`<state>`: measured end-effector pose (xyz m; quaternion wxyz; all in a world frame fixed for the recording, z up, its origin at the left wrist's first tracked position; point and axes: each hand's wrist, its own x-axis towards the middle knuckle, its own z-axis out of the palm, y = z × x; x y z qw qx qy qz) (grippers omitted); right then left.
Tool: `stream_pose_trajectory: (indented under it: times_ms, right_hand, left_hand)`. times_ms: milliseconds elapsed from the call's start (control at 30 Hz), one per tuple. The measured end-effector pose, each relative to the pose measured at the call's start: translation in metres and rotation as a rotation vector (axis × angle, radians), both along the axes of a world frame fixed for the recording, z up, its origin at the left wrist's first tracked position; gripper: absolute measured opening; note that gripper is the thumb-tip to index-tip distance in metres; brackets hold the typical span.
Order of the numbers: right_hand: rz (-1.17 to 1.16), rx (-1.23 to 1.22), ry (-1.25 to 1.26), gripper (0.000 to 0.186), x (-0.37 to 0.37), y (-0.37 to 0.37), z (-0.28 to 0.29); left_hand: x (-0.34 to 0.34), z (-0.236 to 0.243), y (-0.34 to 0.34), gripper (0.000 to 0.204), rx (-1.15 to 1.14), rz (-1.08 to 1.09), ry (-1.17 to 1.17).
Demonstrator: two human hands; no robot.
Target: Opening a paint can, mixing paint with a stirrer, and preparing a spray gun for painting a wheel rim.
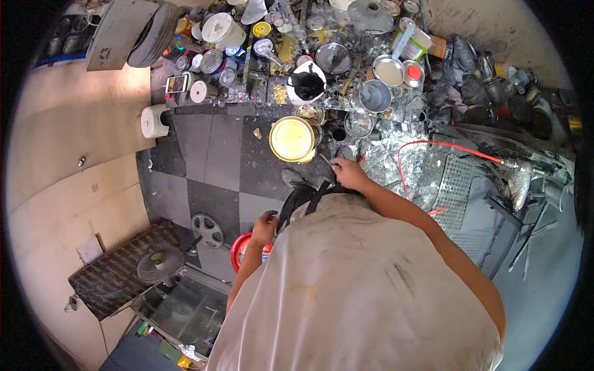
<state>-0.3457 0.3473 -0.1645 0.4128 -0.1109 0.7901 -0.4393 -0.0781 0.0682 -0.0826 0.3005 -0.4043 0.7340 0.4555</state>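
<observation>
Checkered grey flooring (pixel 213 204) spreads left of a round, yellow-topped metal tin (pixel 274 140), and a paint-stained workbench (pixel 235 96) crowded with cans (pixel 390 70) stands beyond it. Your right hand (pixel 351 175), just to the tin's lower right, pinches a thin grey stick (pixel 325 160) that points toward the tin's rim; I cannot tell whether they touch. Your left hand (pixel 265 229), nearer you than the tin, has bent fingers, and whether they grip anything cannot be told; beside it sits a round red plastic tub (pixel 236 253)
</observation>
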Motion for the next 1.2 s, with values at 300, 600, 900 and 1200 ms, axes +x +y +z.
stream_pose_trajectory:
  times_ms: [300,600,900,1200]
  right_hand:
    - [0.230,0.160,0.231,0.037,-0.027,-0.024,0.027]
    - [0.389,0.313,0.228,0.040,-0.036,-0.051,0.043]
    - [0.652,0.520,0.194,0.041,-0.065,-0.092,0.066]
    - [0.426,0.632,0.142,0.047,-0.033,-0.111,0.063]
  left_hand:
    - [-0.017,-0.009,0.002,0.041,0.031,0.049,0.098]
    - [0.022,-0.025,-0.007,0.042,0.064,0.137,0.006]
    - [-0.129,-0.029,-0.030,0.058,-0.174,-0.176,0.207]
    - [-0.277,-0.039,-0.017,0.133,-0.491,-0.666,0.073]
